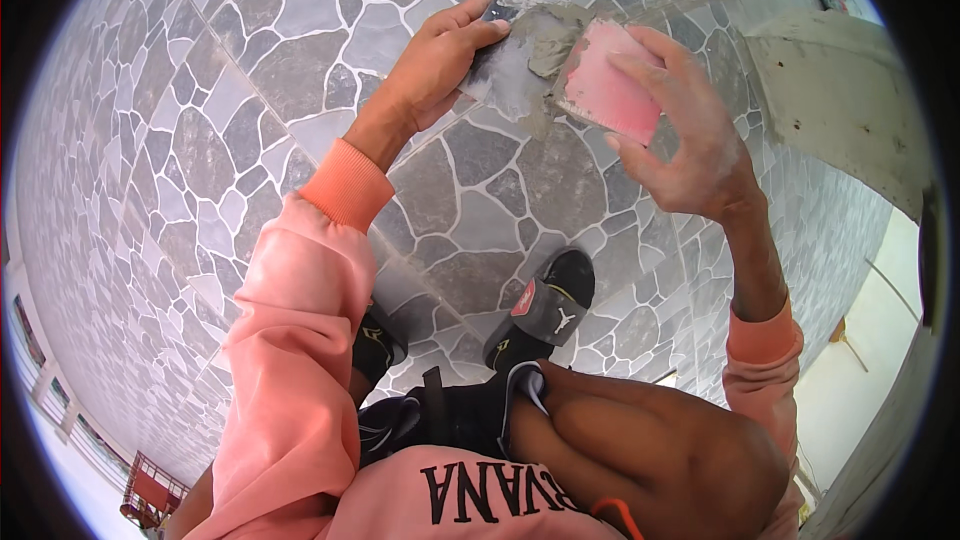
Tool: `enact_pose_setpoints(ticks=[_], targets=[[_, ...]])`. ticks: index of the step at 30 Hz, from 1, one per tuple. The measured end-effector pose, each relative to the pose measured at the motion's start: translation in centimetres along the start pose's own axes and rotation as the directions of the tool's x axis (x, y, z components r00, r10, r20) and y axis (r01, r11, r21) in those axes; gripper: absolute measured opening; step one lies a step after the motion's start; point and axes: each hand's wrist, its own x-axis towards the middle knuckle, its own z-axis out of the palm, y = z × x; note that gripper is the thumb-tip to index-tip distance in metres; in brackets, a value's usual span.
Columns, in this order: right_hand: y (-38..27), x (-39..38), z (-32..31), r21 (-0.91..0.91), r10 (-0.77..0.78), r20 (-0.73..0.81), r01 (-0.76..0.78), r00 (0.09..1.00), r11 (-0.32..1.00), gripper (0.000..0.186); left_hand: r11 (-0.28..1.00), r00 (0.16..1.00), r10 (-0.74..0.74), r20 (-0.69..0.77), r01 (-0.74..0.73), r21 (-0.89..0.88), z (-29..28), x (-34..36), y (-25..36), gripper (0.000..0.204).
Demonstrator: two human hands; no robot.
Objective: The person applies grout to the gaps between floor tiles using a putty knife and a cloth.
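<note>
My left hand [436, 62] is closed on the edge of a flat dark piece [487, 65], its thumb on top. Pale grey smears cover much of that piece, and its exact kind I cannot make out. A lump of wet grey mortar [552, 50] lies on its right part. My right hand [690, 130] grips a flat pink spreader [612, 85], fingers along its far side and thumb at its near corner. Grey mortar coats the spreader's left edge, which touches or nearly touches the lump. Dusty residue whitens the right fingers.
Beneath me spreads a floor of grey stone-patterned tiles [420, 185] with pale joints. My feet in dark slide sandals [545, 305] stand close below the hands. A pale, stained panel or ledge [845, 105] rises at the right. A red metal frame [150, 490] stands far lower left.
</note>
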Motion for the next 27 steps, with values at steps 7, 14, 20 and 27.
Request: enact_pose_setpoints(ticks=[7,14,20,27], targets=[[0.4,0.3,0.6,-0.081,0.005,0.103,0.004,0.995,0.997,0.053,0.999,0.999,0.001,0.041,-0.003,0.049,-0.5,-0.3,-0.9,0.049],[3.2,3.4,-2.0,-0.005,0.205,0.332,-0.216,0.921,0.976,0.036,0.998,0.993,0.041,-0.106,-0.045,-0.036,-3.5,0.6,0.5,0.050],[7.3,8.0,-2.6,0.507,0.461,0.579,-0.739,0.673,0.443,0.045,0.968,0.963,0.211,-0.170,-0.181,0.174,-9.8,0.1,1.4,0.054],[10.7,12.3,-0.9,0.448,0.483,0.525,-0.711,0.700,0.542,0.036,0.953,0.923,0.267,-0.278,-0.210,0.218,-15.5,-0.1,2.5,0.043]])
